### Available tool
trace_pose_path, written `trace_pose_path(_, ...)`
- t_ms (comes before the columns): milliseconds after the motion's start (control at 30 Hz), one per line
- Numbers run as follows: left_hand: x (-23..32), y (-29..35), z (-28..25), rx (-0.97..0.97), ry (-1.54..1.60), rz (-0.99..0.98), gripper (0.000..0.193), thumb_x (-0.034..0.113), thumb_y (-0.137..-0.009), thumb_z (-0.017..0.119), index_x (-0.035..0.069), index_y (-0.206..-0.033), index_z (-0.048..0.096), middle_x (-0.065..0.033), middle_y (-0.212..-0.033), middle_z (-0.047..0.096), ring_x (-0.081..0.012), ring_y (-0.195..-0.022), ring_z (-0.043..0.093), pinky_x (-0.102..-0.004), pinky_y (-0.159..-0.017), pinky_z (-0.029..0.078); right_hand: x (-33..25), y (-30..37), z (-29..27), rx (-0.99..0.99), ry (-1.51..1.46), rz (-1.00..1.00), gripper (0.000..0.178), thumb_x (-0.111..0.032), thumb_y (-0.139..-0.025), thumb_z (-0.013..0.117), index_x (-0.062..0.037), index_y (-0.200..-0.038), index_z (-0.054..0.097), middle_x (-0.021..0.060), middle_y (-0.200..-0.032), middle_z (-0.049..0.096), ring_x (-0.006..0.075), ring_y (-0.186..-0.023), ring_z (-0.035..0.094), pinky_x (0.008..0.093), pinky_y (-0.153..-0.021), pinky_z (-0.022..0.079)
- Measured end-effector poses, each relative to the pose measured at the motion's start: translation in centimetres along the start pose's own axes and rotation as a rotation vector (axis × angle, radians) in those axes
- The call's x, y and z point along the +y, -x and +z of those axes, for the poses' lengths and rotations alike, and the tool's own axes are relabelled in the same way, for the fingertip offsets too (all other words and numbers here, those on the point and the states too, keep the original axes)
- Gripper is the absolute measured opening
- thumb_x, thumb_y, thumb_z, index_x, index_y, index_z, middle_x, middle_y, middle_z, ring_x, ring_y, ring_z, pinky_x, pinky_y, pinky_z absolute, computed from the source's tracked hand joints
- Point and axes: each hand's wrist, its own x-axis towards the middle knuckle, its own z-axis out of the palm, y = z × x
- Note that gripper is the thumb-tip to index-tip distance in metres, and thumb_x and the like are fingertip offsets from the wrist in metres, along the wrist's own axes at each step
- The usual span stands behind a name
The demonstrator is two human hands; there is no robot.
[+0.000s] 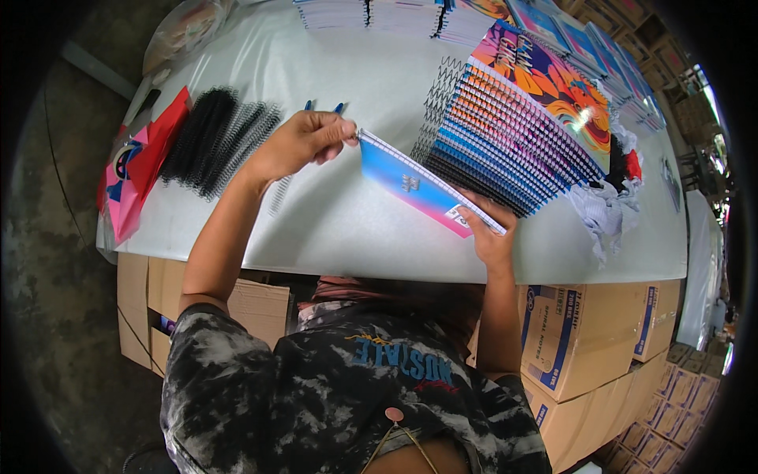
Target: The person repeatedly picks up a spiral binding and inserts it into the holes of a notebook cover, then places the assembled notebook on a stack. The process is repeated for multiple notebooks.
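A thin notebook with a blue-to-pink cover is held tilted above the white table. A spiral binding runs along its upper edge. My right hand grips its right end, thumb on the cover. At the other end, my left hand is closed in a pinch by the binding's tip; what lies between the fingertips is too small to make out. Loose black spiral coils lie left of that hand. Two blue-ended tools show just behind it, mostly hidden.
Overlapping spiral-bound notebooks fan out on the right, beside a crumpled cloth. More notebook stacks stand along the far edge. A red and pink packet lies at the left. Cardboard boxes sit below the table's near edge.
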Motion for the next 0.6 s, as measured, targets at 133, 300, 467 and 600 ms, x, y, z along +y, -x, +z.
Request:
trace_pose_path(133,1.6,0.4,-0.2,0.011,-0.416,0.230,0.023,0.018,-0.083,0.065,0.006,-0.101,0.058,0.0000,-0.090,0.056,-0.0105,-0.078,0.050,-0.0253,-0.073,0.042,-0.1,0.5,-0.1,0.047,-0.008,0.103,0.023,0.003,-0.079,0.062,0.0046,-0.102,0.064,0.0140,-0.100,0.066,0.0160,-0.088,0.063,0.0257,-0.079,0.048)
trace_pose_path(300,2.9,0.8,-0.1,-0.098,-0.474,0.231,0.025,0.016,-0.086,0.061,0.005,-0.108,0.055,-0.0018,-0.089,0.056,-0.0094,-0.076,0.049,-0.0243,-0.071,0.041,-0.3,0.6,0.1,0.052,-0.035,0.069,0.022,0.002,-0.079,0.063,0.0044,-0.102,0.064,0.0137,-0.099,0.066,0.0153,-0.087,0.063,0.0250,-0.078,0.048)
trace_pose_path(467,2.6,0.4,-1.7,-0.238,-0.059,-0.122,0.027,0.019,-0.090,0.055,0.000,-0.109,0.056,-0.0021,-0.071,0.055,-0.0066,-0.057,0.048,-0.0181,-0.053,0.041,-0.4,0.7,0.1,0.012,-0.051,0.067,0.022,0.003,-0.080,0.062,0.0047,-0.102,0.064,0.0149,-0.100,0.066,0.0165,-0.087,0.063,0.0258,-0.079,0.048)
trace_pose_path(600,2.2,0.0,-1.9,-0.304,-0.016,-0.228,0.027,0.021,-0.091,0.054,0.000,-0.108,0.059,-0.0002,-0.064,0.053,-0.0036,-0.051,0.045,-0.0165,-0.045,0.037,-0.4,0.4,0.4,-0.008,-0.126,-0.013,0.023,0.002,-0.080,0.062,0.0050,-0.103,0.063,0.0149,-0.100,0.066,0.0160,-0.086,0.063,0.0256,-0.079,0.048)
